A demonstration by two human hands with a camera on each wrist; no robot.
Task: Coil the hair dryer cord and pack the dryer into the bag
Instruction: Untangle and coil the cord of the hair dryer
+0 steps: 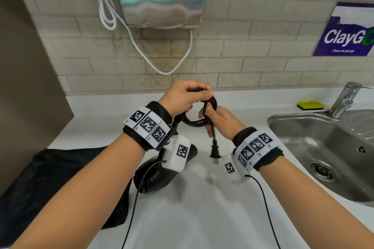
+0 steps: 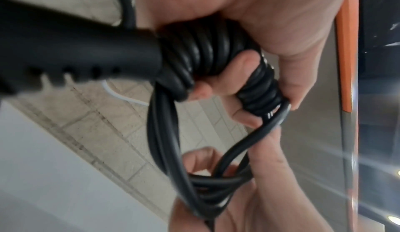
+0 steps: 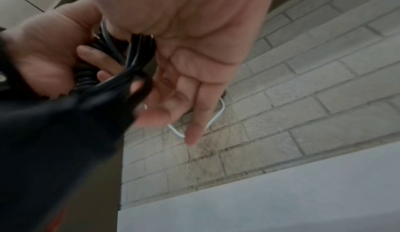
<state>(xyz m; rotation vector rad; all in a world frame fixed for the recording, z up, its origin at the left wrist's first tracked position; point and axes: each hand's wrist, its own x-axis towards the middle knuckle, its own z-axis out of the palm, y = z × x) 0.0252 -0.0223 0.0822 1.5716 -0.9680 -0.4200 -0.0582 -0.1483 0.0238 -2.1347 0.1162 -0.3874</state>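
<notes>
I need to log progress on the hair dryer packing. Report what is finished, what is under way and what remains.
Done: most of the black power cord is gathered into loops. In hand: the left hand grips the coil while the right hand holds a strand near its end; the two-pin plug hangs free. Left: the black hair dryer lies on the white counter, outside the dark fabric bag beside it.
</notes>
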